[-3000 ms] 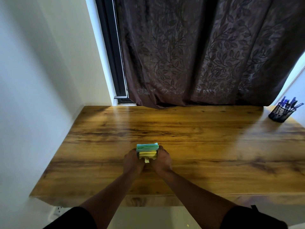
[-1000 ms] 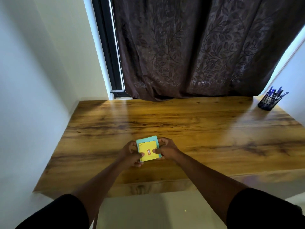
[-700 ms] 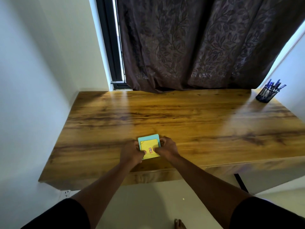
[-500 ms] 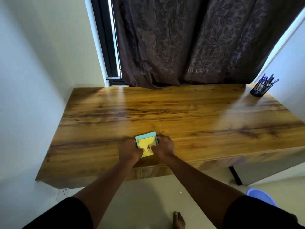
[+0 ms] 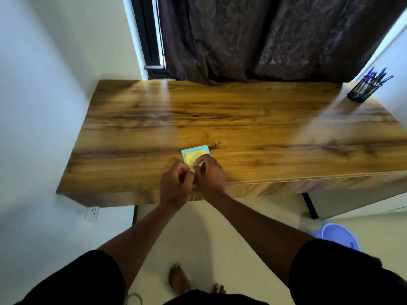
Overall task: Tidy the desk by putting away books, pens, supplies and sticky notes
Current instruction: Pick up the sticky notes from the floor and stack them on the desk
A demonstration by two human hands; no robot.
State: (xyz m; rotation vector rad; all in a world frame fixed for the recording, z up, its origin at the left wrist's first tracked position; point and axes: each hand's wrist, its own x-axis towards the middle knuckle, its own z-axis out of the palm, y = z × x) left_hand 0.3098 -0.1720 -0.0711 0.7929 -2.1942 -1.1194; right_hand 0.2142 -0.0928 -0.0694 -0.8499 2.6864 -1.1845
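My right hand [image 5: 209,172] pinches the near edge of the sticky notes [image 5: 196,154], which lie flat near the bench [image 5: 242,119] front. My left hand [image 5: 175,186] is curled beside it; I can't tell its grip. I'd square the stack before lifting. Far right, the mesh cup [image 5: 362,88] holds blue pens [image 5: 377,74].

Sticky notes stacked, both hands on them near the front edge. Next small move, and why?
Probably close both hands, left hand and right hand, on the sticky note stack and lift it. It lies flat on the desk near the front edge, squared up, and only the pen holder is otherwise on the desk.
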